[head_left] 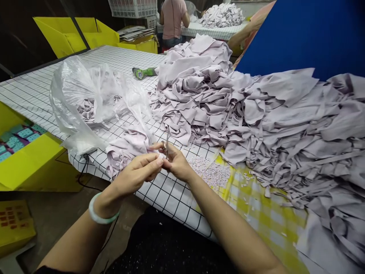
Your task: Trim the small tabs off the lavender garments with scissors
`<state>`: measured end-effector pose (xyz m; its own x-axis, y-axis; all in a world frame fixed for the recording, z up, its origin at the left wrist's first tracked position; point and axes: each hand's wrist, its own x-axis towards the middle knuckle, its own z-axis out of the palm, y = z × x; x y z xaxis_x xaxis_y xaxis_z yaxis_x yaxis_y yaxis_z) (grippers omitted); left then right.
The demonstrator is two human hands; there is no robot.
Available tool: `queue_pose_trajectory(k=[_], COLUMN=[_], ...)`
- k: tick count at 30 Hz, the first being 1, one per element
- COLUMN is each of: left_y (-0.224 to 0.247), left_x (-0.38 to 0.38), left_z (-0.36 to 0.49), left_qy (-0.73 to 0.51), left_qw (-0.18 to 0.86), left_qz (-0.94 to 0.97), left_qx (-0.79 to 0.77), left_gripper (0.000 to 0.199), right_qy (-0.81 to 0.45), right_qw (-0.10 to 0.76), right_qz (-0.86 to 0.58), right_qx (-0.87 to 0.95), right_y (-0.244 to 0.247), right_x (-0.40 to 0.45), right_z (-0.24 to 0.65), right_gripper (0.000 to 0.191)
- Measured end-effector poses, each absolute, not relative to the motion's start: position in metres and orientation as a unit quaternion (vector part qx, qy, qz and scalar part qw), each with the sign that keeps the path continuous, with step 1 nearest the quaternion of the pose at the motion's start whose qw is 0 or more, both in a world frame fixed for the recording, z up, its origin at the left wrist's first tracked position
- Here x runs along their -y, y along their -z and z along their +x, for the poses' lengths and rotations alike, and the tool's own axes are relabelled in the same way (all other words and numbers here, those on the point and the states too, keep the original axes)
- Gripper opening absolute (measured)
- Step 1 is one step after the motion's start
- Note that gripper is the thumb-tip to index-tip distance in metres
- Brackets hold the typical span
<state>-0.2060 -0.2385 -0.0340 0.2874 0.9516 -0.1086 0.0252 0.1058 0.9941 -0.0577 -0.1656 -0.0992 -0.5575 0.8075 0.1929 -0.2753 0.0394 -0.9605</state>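
My left hand (142,169), with a pale green bangle (98,215) on the wrist, is closed in a pinch on a small edge of pale lilac fabric. Most of that edge is hidden by the fingers. Touching close beside it, my right hand (177,163) is wrapped round small metal scissors (167,142), whose blades point up and away from me. Just beyond my left hand lies a bunched pile of lilac fabric pieces (125,146) at the table edge. Tiny fabric clippings (212,171) are scattered to the right of my right hand.
A large heap of lilac fabric (199,91) spreads across the right side of the grid-patterned table (99,53). A clear plastic bag (71,95) with fabric stands at left, near a green-handled tool (145,72). Yellow boxes (37,167) are below. Another person (173,19) is behind.
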Motion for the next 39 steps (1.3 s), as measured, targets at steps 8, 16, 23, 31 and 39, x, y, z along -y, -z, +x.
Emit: queue_pose_trajectory(k=[8,16,23,31,39], left_y=[0.053,0.062,0.062,0.066,0.065], left_x=[0.241,0.234,0.228,0.227,0.237], left_z=[-0.206,-0.184,-0.181,-0.19,-0.182], left_qy=[-0.37,-0.295,-0.339,-0.252,-0.311], left_qw=[0.604,0.715,0.597,0.775,0.742], left_qz=[0.507,0.458,0.49,0.387,0.432], left_qx=[-0.491,-0.439,-0.538,-0.431,-0.408], left_gripper=[0.027,0.025,0.022,0.034,0.024], right_qy=[-0.6,-0.44,-0.504,-0.407,-0.348], right_qw=[0.494,0.485,0.486,0.526,0.497], right_qz=[-0.324,-0.374,-0.358,-0.307,-0.314], right_qx=[0.54,0.656,0.617,0.681,0.73], right_y=[0.106,0.117,0.116,0.103,0.111], right_x=[0.183,0.202,0.195,0.2,0.214], right_z=[-0.025,0.0,0.007,0.01,0.026], right_gripper=[0.025,0.015,0.011,0.015,0.023])
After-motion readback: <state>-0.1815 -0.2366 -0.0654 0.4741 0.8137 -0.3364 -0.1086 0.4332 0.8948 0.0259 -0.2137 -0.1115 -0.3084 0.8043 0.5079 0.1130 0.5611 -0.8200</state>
